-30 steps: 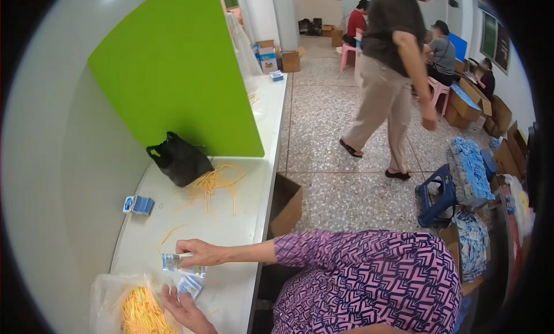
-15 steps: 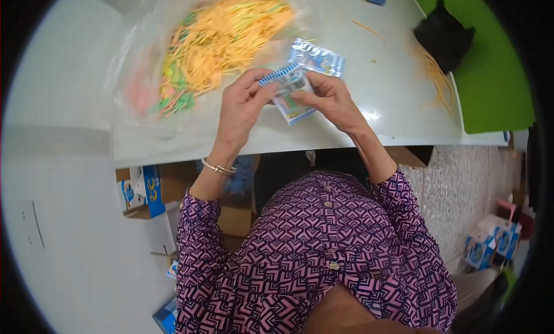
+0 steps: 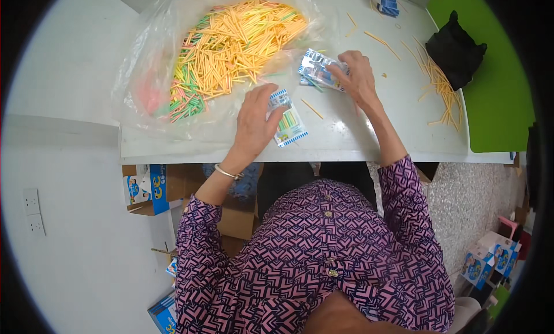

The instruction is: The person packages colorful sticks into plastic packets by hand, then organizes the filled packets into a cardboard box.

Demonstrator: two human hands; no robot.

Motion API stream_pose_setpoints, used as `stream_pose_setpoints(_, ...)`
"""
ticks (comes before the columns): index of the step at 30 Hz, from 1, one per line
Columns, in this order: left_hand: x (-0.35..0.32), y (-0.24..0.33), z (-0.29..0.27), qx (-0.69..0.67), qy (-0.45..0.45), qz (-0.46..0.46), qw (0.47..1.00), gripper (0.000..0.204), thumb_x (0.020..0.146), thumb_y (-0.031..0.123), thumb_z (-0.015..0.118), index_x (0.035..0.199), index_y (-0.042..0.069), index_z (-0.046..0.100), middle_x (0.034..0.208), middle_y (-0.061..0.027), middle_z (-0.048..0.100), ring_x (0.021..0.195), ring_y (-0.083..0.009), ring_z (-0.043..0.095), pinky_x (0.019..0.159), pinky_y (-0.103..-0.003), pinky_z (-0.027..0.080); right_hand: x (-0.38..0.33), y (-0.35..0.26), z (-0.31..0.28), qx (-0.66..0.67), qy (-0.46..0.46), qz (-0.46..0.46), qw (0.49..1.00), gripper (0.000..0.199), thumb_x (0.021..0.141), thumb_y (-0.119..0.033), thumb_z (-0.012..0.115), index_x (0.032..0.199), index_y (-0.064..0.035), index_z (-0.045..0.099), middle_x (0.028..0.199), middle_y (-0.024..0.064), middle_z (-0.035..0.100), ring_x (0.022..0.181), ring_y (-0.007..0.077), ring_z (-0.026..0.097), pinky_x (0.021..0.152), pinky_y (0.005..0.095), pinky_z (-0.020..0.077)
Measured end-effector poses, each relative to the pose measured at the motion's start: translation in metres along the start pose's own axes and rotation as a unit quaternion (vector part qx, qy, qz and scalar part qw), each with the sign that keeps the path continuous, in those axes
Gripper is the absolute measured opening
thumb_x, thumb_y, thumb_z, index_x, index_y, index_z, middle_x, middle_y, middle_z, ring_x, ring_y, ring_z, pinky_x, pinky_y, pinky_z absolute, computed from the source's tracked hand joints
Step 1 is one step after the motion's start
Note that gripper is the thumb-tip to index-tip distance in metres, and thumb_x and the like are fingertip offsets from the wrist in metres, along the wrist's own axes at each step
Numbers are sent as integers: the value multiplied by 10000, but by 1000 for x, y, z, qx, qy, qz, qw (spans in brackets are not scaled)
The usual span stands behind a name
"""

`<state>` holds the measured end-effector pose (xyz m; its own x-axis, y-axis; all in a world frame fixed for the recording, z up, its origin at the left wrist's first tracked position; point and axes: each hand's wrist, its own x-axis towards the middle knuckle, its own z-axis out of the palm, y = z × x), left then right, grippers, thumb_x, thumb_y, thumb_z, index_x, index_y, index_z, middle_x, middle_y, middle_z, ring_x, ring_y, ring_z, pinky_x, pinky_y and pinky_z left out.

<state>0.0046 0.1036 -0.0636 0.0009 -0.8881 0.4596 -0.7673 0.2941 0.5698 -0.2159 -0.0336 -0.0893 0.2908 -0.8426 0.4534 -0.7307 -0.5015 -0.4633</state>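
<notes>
At a white counter (image 3: 375,135), a person in a purple patterned blouse has parted the two hands that half a second ago worked together over one small packet. The left hand (image 3: 254,123) now lies flat on a small blue-and-white packet of coloured sticks (image 3: 288,121) near the counter's near edge, its fingers (image 3: 266,97) pressed loosely together over the packet's far end, thumb alongside. The right hand (image 3: 356,75) has gone farther out and to the right, where its fingers (image 3: 344,66) curl down over a clear crinkled wrapper (image 3: 316,68), pinching it against the counter.

Just left of both hands lies a big clear plastic bag (image 3: 173,57), open toward them, heaped with yellow, green and pink sticks (image 3: 236,42); the left hand touches its edge. One loose yellow stick (image 3: 312,108) rests between the two hands. More loose sticks (image 3: 438,86) are strewn to the far right, beside a crumpled black bag (image 3: 456,48) that sits against a green panel (image 3: 502,103). More small packets (image 3: 384,0) lie at the far edge.

Judged from the split, one packet looks filled and is being set down while the other hand takes up the next wrapper, so the work appears to run packet by packet, with the heap in the bag still large.

Below the counter, cardboard boxes (image 3: 144,187) stand by the person's left side.
</notes>
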Motion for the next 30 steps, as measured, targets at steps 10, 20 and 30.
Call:
stream_pose_setpoints(10,37,26,22,-22,-29,41,998,317,766,120,692,1046,15,588,1092,-139,586,1044,-310,520,880,-359,426,5,27,14,15,-58,30,998,138,800,-189,628,863,-66,625,944,50,559,965,245,474,824,402,325)
stream_pose_setpoints(20,78,30,68,-84,32,41,995,291,784,136,685,1036,17,598,1017,-131,619,941,-249,570,814,-335,449,-17,19,-56,168,-25,10,985,106,859,-114,586,895,-15,580,832,75,601,824,228,537,758,327,403)
stream_pose_setpoints(30,89,45,66,-184,-97,-75,975,172,821,127,643,904,-22,620,708,-76,601,643,-98,517,598,-257,429,-11,6,-56,293,-125,84,944,204,863,-167,623,896,34,628,747,78,611,595,115,503,569,248,426)
